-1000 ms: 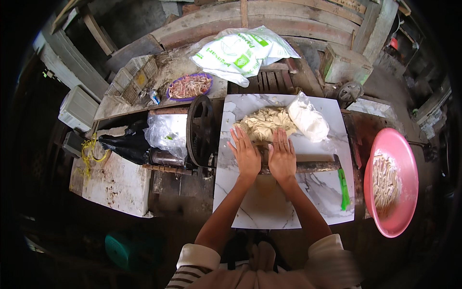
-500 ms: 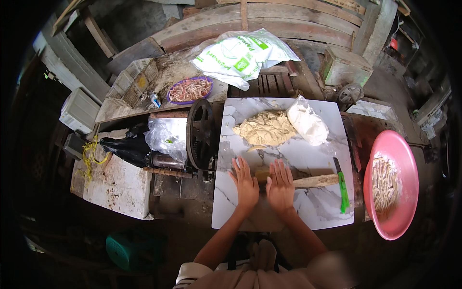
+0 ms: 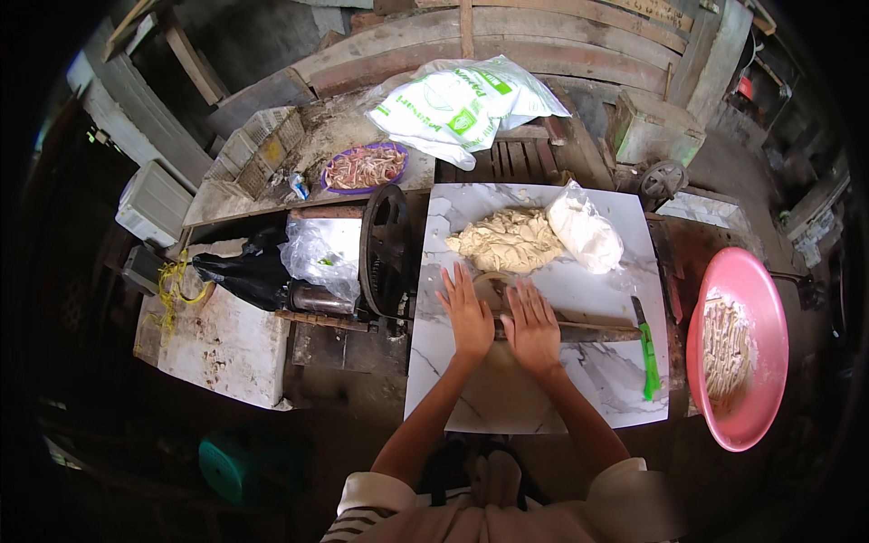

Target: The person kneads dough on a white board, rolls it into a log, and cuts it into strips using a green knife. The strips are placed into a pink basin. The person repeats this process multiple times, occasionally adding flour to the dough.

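Observation:
My left hand [image 3: 471,321] and my right hand [image 3: 532,335] lie flat, palms down and fingers spread, on a wooden rolling pin [image 3: 597,333]. The pin runs crosswise over a marble-patterned board [image 3: 584,398], and its right end shows past my right hand. Just beyond my fingertips is a small curved piece of dough [image 3: 490,281]; whatever lies beneath my palms is hidden. A rough heap of pale yellow dough [image 3: 507,240] rests at the board's back, against a plastic bag of white powder [image 3: 584,231]. On the right side lies a green-handled knife [image 3: 649,366].
A pink basin [image 3: 769,353] holding floured strips stands right of the board. On the left are a hand-wheel machine [image 3: 384,249] and a black plastic bag [image 3: 244,271]. Farther back sit a purple-rimmed tray [image 3: 328,184] of shreds and a large white-green sack [image 3: 471,100].
Both hands have pushed forward, away from me, and the rolling pin has rolled a little farther up the board beneath them. The whole view has shifted slightly.

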Tool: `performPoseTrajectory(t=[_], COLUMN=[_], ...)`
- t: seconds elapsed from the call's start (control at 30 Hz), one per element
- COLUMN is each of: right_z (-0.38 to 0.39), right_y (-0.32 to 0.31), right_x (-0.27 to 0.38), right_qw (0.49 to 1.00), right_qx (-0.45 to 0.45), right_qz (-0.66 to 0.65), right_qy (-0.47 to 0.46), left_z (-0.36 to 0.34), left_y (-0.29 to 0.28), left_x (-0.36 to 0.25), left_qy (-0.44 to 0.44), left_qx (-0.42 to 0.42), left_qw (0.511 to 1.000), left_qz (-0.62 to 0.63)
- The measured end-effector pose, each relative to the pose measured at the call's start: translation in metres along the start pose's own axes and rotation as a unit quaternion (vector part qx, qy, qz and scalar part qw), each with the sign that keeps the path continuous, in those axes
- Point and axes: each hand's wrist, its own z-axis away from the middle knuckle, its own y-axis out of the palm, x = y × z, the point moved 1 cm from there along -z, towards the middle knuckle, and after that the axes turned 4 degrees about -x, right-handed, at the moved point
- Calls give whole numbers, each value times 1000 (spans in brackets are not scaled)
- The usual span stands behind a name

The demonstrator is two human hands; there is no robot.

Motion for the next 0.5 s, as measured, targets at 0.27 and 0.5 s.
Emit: performPoseTrajectory(t=[0.27, 0.5], right_z=[42, 53], right_y=[-52, -71], right_x=[-21, -24], right_qw=[987, 984], right_qx=[115, 115], right_qz=[-76, -108], right_qy=[-83, -81], left_z=[51, 68], left_y=[-28, -46], left_x=[-5, -23], left_qy=[35, 23], left_qx=[56, 90], left_qw=[996, 988], left_qz=[66, 125])
